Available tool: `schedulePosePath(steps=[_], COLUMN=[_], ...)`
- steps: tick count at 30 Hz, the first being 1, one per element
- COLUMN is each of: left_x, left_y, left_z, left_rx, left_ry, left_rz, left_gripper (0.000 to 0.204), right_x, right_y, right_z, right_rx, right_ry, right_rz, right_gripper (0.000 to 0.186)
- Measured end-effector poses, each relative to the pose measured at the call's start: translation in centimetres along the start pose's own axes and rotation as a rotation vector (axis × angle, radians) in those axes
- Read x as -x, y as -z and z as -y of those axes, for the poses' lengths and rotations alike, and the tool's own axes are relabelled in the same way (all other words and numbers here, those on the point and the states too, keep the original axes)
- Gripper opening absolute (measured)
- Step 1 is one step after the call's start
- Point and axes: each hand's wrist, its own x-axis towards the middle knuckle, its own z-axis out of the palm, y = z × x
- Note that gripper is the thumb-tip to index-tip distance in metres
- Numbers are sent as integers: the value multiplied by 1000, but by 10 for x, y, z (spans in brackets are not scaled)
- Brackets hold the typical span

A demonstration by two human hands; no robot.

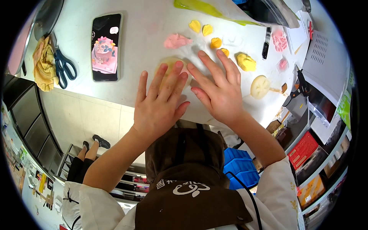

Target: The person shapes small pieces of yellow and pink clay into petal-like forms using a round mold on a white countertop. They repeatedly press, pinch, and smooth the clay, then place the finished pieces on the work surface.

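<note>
My left hand (159, 101) lies flat with fingers spread, its fingertips pressing on a pale cream disc of soft paste (171, 66) on the white table (145, 34). My right hand (216, 86) also lies flat beside it, fingers apart, just right of the disc. A pink lump of paste (176, 41) sits just beyond my fingers. Small yellow and orange petal pieces (207, 30) lie further back, with a larger yellow lump (246, 62) to the right.
A phone (105, 46) showing a decorated cake lies at the left, next to blue scissors (63, 67) and a yellow cloth (44, 63). A cream flower-shaped piece (260, 86), a black marker (266, 44) and a pink flower (280, 41) lie right. Shelves and blue bins (241, 168) stand below.
</note>
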Motion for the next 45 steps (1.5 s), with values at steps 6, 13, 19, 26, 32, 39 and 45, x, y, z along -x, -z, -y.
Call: schedulePosePath(steps=[6,13,19,26,32,39,45], left_x=[-5,-6,1,4,-14,-12,-10], left_y=[-3,-1,-2,8,14,21,27], left_z=[4,13,6,13,4,18,17], left_rx=[-1,88,44,373,464,580,861], left_ry=[-21,6,55,106,225,156,244], left_rz=[-13,50,25,-75,-148,-165,-152], left_gripper=[83,84,80,72,64,57,59], right_x=[6,7,11,9,5,1,0], right_y=[-7,-1,4,7,-5,-11,-3], right_z=[7,18,25,53,63,53,55], right_rx=[-38,-107,-251,-422,-1083,-1791,-1757], right_ry=[-151,-189,-329,-491,-756,-1013,-871], right_rz=[-48,-41,-16,69,0,168,147], right_gripper=[51,46,38,44,40,36,34])
